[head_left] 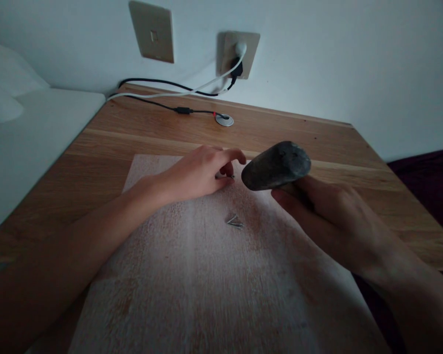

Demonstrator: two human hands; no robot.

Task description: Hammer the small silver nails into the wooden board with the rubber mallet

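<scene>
A board lay on the table; loose nails sat on it, between the left hand behind and the right hand, which held a stone above the board; cables ran behind.

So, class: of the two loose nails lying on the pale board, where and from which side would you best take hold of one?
Judging by the pose, pinch one of the loose nails across its thin shank with fingertips, coming straight down from above. They lie flat on the board, touching at one end, so take the free end. The left hand is nearest; the right hand holds the stone.
</scene>
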